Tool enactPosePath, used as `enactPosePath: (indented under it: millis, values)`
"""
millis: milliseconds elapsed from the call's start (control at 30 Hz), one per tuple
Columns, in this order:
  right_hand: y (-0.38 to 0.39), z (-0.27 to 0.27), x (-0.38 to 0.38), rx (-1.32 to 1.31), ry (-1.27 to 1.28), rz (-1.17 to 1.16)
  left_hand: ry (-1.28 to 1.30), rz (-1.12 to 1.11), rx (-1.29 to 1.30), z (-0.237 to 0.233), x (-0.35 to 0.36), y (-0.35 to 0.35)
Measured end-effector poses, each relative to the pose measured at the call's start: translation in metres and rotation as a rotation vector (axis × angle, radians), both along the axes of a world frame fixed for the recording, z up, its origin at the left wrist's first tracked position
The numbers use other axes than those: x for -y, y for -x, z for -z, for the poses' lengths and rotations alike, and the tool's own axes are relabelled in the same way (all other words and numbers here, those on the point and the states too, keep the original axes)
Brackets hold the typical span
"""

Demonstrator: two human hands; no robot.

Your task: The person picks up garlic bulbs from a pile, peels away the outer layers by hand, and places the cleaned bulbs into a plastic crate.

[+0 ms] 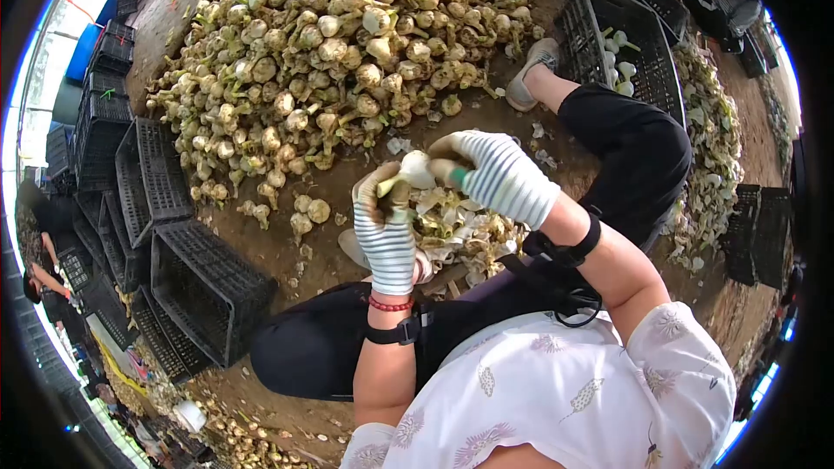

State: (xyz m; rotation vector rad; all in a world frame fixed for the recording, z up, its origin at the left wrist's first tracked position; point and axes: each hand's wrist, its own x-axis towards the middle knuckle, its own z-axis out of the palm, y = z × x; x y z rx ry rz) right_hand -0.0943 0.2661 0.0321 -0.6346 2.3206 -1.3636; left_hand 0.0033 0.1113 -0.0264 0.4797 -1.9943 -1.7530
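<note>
- The surface is bare brown dirt ground (pixel 287 252), outdoors, littered with flakes of peel.
- At 12 o'clock from the hands lies a broad heap of garlic (pixel 347 43), untrimmed, with stalks and roots on.
- At 8 to 9 o'clock, black crates (pixel 208 282) stand and lean in rows.
- At 1 o'clock a lone open crate (pixel 647 78) holds a few white trimmed bulbs (pixel 615 56).
- At 3 o'clock a long bank of husks (pixel 717 148) runs along the ground.
- A small pile of peelings (pixel 460 230) lies directly beneath the hands.
- The left hand (pixel 385 230), in a striped glove, is closed in a fist around the stalk end of a garlic bulb (pixel 417 169), holding it up at the centre of the view.
- The right hand (pixel 499 175), also gloved, is curled tight around a green handle (pixel 455 177), its fingers touching the bulb at 3 o'clock. What the tool is cannot be made out.
- Another person (pixel 43 252) stands far out at 9 o'clock.
</note>
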Motion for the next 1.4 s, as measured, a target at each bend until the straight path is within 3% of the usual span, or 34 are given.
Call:
enactPosePath:
  millis: [67,167,267,300,400,600,700,767,800,867,900,967,1000,1067,1100,1133,1200,1233,1267,1333,1367,1400]
  values:
    - [0.0,0.002,0.009,-0.155,-0.195,-0.021,0.144,0.005,-0.066,-0.008,-0.005,0.001]
    - [0.003,0.015,0.009,-0.196,-0.24,-0.036,0.439,0.027,-0.075,-0.013,-0.007,-0.002]
    - [0.004,0.013,0.011,-0.233,-0.359,-0.053,0.461,0.032,-0.085,-0.007,-0.008,-0.003]
    - [0.005,0.014,0.009,-0.231,-0.359,-0.05,0.363,0.021,-0.076,-0.009,-0.011,-0.002]
    - [0.003,0.018,0.007,-0.155,-0.257,-0.045,0.402,-0.031,-0.025,-0.011,-0.013,-0.001]
    - [-0.003,0.03,0.01,-0.35,-0.282,-0.01,0.404,-0.036,-0.033,-0.009,-0.019,-0.005]
    - [-0.003,0.029,0.009,-0.328,-0.252,-0.036,0.438,-0.018,-0.004,-0.011,-0.018,-0.006]
    - [0.001,0.047,0.005,-0.312,-0.223,0.005,0.274,-0.017,-0.079,-0.011,-0.015,-0.004]
    - [0.006,0.053,0.002,-0.3,-0.192,0.043,0.063,-0.002,-0.045,0.001,-0.01,-0.006]
    - [0.017,0.082,-0.016,-0.294,-0.327,0.022,-0.162,-0.023,-0.012,0.0,-0.005,-0.006]
    - [0.031,0.085,-0.024,-0.083,-0.58,-0.181,-0.32,-0.008,-0.043,0.001,-0.002,-0.005]
    - [0.033,0.081,-0.034,0.013,-0.89,-0.519,-0.57,-0.007,-0.067,0.004,0.003,-0.002]
    - [0.026,0.069,-0.034,0.017,-0.891,-0.522,-0.657,0.027,-0.096,0.005,0.004,-0.002]
    - [0.017,0.036,-0.027,0.091,-0.377,-0.2,-0.749,0.044,-0.08,0.007,0.002,0.001]
    - [0.017,0.02,-0.017,0.121,-0.288,-0.175,-0.839,0.063,-0.065,0.007,0.002,0.003]
    - [0.016,0.032,-0.009,-0.032,-0.097,-0.166,-0.841,0.071,-0.063,0.008,0.001,0.005]
    - [0.026,0.042,0.002,0.131,-0.103,-0.341,-0.887,0.047,-0.091,0.016,0.001,0.006]
    - [0.038,0.048,0.008,0.337,-0.192,-0.41,-0.986,-0.026,-0.098,0.026,0.007,0.007]
    - [0.048,0.095,0.004,0.255,-0.17,-0.354,-1.004,-0.054,-0.118,0.023,0.012,0.008]
    - [0.081,0.16,0.006,0.007,-0.475,0.054,-1.154,-0.036,-0.178,0.027,0.02,0.01]
    - [0.101,0.194,0.004,0.161,-0.473,0.239,-1.204,-0.078,-0.13,0.021,0.021,0.014]
    - [0.115,0.193,0.005,0.213,-0.501,0.289,-1.205,-0.087,-0.131,0.029,0.022,0.015]
